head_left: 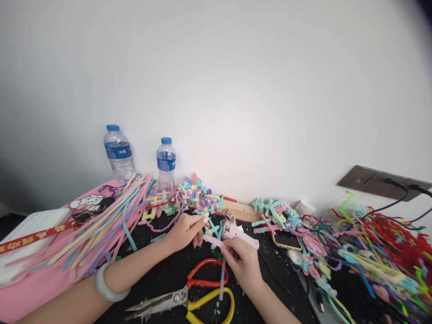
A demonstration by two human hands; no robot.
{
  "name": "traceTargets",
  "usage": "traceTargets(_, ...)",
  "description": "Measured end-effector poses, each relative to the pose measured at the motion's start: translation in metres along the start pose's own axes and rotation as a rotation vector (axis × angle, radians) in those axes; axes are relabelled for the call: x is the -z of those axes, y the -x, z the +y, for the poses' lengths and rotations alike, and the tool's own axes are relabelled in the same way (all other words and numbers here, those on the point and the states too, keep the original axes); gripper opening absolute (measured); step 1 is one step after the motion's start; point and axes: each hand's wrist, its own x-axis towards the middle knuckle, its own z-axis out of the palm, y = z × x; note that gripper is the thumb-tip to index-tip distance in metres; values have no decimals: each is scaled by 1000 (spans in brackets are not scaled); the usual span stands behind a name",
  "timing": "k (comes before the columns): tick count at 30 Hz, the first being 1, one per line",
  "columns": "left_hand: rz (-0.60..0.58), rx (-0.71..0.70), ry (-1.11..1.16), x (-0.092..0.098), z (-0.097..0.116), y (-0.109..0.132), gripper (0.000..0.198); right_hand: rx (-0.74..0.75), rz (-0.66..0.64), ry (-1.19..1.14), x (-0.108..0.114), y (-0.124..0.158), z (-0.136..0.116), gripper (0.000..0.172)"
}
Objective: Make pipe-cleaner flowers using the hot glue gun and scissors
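Note:
My right hand [245, 261] pinches a short pale purple pipe cleaner [215, 241], which points left towards my other hand. My left hand [185, 230] is closed with its fingertips together; what they hold, if anything, cannot be made out. Just beyond those fingertips lies a mint pipe-cleaner piece [212, 228]. A pale pink hot glue gun [240, 235] rests behind my right hand, partly covered by it. A translucent glue stick [222, 281] lies across large scissors [180, 297] with a red and a yellow handle, blades spread slightly.
Loose pastel pipe cleaners [111, 216] spread over the left side. Two water bottles [166, 162] stand against the wall. Finished pipe-cleaner shapes [194, 191] pile up at the back. A phone [286, 240] lies right, near a tangle of red pipe cleaners [401, 243] below a wall socket [381, 180].

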Motion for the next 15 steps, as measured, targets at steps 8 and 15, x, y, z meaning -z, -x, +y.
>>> traceTargets(8,278,-39,-335,29,8,1,28,-87,82,-30,2,-2,2,18)
traceTargets(15,144,135,-595,21,2,15,28,-93,69,-12,-2,0,4,20)
